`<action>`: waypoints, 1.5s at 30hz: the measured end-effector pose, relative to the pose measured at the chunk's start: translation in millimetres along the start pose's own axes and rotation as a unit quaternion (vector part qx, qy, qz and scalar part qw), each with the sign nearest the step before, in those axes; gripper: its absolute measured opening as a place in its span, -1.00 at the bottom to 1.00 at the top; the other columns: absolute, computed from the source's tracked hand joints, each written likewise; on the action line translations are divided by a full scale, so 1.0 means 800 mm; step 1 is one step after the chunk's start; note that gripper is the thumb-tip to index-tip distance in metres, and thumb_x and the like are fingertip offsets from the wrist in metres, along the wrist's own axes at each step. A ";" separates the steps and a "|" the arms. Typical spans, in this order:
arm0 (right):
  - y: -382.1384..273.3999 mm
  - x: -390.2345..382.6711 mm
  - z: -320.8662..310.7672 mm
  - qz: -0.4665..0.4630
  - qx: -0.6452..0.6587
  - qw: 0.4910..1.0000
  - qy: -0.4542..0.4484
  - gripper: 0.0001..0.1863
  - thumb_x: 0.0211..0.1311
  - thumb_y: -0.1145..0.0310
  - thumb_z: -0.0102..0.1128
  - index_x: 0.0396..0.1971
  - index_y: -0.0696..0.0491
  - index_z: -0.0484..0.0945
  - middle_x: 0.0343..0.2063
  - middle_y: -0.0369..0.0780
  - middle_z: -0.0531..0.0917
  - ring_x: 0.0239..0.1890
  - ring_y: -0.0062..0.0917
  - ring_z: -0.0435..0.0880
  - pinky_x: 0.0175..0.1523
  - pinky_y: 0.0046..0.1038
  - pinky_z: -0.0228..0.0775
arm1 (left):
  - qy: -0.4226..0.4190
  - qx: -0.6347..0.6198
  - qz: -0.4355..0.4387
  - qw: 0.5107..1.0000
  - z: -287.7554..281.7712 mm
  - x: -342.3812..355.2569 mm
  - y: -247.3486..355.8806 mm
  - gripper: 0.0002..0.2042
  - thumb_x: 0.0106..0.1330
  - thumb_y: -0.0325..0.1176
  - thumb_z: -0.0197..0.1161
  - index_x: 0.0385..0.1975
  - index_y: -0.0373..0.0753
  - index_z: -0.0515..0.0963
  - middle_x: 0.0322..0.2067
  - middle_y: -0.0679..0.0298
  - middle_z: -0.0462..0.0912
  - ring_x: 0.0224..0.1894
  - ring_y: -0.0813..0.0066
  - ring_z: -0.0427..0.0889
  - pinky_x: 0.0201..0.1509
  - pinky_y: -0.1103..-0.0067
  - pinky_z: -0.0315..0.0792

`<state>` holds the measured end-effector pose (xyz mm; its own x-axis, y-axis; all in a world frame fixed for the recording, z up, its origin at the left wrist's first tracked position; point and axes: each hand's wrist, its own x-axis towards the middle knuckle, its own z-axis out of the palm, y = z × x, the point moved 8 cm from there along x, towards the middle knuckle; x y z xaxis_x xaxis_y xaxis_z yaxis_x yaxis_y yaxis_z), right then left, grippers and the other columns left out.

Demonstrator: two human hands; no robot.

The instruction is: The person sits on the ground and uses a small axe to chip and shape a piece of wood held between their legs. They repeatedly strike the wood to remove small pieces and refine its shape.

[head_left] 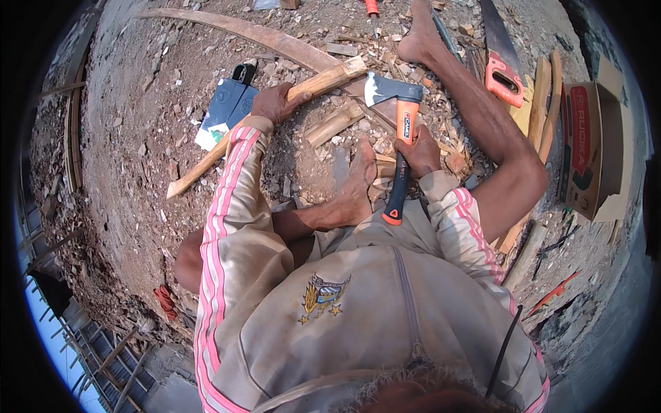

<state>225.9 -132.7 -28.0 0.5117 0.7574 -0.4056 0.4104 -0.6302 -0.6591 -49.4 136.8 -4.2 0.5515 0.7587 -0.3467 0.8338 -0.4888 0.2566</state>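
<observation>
My left hand [275,102] is wrapped around a long, pale wooden stick [329,77], which slants from lower left to upper right across a curved, weathered board [227,27]. My right hand [421,150] grips the orange-and-black handle of an axe [390,89]; its steel head points left, just below the stick's upper end. A short split wood piece [330,125] lies between my hands. Left of my left hand is a flat grey-blue object with a black loop [227,103], likely a case or sheath. My bare feet [358,168] rest among wood chips.
A handsaw with a red handle [503,83] and long wood strips [540,96] lie beyond my right leg. An open cardboard box [602,144] is at the right. A red-handled tool [372,10] is at the top. Rubble ground [138,138] surrounds me; poles [72,138] lie far left.
</observation>
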 end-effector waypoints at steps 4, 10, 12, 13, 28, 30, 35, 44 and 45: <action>0.045 0.038 0.017 0.073 0.289 0.943 -0.151 -0.61 0.14 0.31 0.30 -0.07 0.09 0.42 -0.46 -0.25 0.61 -0.48 -0.51 0.62 -0.32 -0.40 0.53 | -0.027 -0.022 -0.059 0.998 -0.006 -0.005 -0.049 -0.18 0.32 0.50 -0.16 -0.10 -0.22 0.66 -0.31 -0.12 0.72 -0.16 -0.12 0.69 -0.04 0.18 0.50; -0.040 0.020 -0.040 0.042 0.541 0.825 -0.160 -0.70 0.29 0.48 0.19 -0.02 0.06 0.36 -0.47 -0.26 0.55 -0.60 -0.61 0.56 -0.55 -0.53 0.48 | -0.012 -0.015 -0.089 0.996 0.000 -0.027 -0.072 -0.21 0.36 0.47 -0.22 -0.26 -0.18 0.71 -0.39 -0.11 0.70 -0.21 -0.13 0.69 -0.09 0.13 0.48; -0.081 0.026 -0.066 0.006 0.585 0.802 -0.124 -0.72 0.34 0.44 0.20 -0.03 0.03 0.36 -0.46 -0.27 0.53 -0.61 -0.62 0.54 -0.55 -0.53 0.46 | -0.010 0.003 -0.100 0.995 0.003 -0.031 -0.077 -0.23 0.36 0.47 -0.22 -0.26 -0.12 0.71 -0.40 -0.08 0.70 -0.22 -0.11 0.69 -0.12 0.14 0.48; -0.102 0.030 -0.078 0.002 0.602 0.793 -0.091 -0.73 0.36 0.42 0.19 -0.03 0.01 0.35 -0.46 -0.28 0.52 -0.61 -0.64 0.53 -0.56 -0.52 0.44 | -0.014 0.000 -0.096 0.995 0.008 -0.028 -0.078 -0.24 0.35 0.47 -0.22 -0.26 -0.12 0.71 -0.40 -0.07 0.70 -0.23 -0.11 0.69 -0.12 0.14 0.48; -0.116 0.089 -0.017 0.048 0.528 0.844 -0.081 -0.79 0.33 0.43 0.22 -0.18 -0.01 0.36 -0.61 -0.38 0.39 -0.76 -0.74 0.32 -0.70 -0.61 0.24 | -0.020 0.006 -0.114 0.993 0.018 -0.021 -0.088 -0.25 0.34 0.48 -0.15 -0.30 -0.14 0.70 -0.44 0.00 0.71 -0.28 -0.07 0.70 -0.14 0.17 0.50; -0.113 0.089 -0.007 0.045 0.500 0.861 -0.083 -0.81 0.31 0.46 0.21 -0.19 0.01 0.37 -0.61 -0.37 0.39 -0.76 -0.74 0.32 -0.70 -0.60 0.25 | -0.004 0.013 -0.107 0.994 0.014 -0.022 -0.082 -0.24 0.34 0.48 -0.16 -0.30 -0.15 0.71 -0.48 -0.04 0.70 -0.32 -0.07 0.70 -0.19 0.15 0.50; -0.101 0.087 0.018 0.073 0.485 0.861 -0.131 -0.81 0.37 0.43 0.19 -0.14 0.00 0.37 -0.66 -0.44 0.34 -0.75 -0.77 0.32 -0.69 -0.60 0.23 | -0.002 0.025 -0.113 0.993 0.014 -0.023 -0.082 -0.25 0.35 0.46 -0.15 -0.31 -0.17 0.69 -0.49 0.00 0.70 -0.31 -0.08 0.70 -0.18 0.16 0.51; -0.095 0.074 0.029 0.101 0.499 0.844 -0.172 -0.82 0.38 0.41 0.18 -0.13 -0.01 0.38 -0.64 -0.41 0.39 -0.75 -0.77 0.33 -0.68 -0.60 0.23 | 0.000 0.013 -0.104 0.995 0.015 -0.021 -0.082 -0.23 0.34 0.48 -0.17 -0.29 -0.15 0.71 -0.48 -0.02 0.70 -0.31 -0.07 0.70 -0.20 0.16 0.50; -0.094 0.073 0.023 0.103 0.503 0.842 -0.162 -0.82 0.38 0.41 0.18 -0.13 -0.01 0.38 -0.64 -0.41 0.39 -0.75 -0.77 0.33 -0.68 -0.60 0.23 | -0.003 0.009 -0.108 0.994 0.017 -0.025 -0.082 -0.24 0.35 0.48 -0.17 -0.30 -0.15 0.72 -0.48 -0.02 0.70 -0.31 -0.07 0.70 -0.20 0.16 0.50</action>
<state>210.9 -38.0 -13.8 0.1933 0.7592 -0.6214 -0.5938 -0.4136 -0.6901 -114.8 147.5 -26.1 0.3593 0.8448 -0.3966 0.9332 -0.3221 0.1594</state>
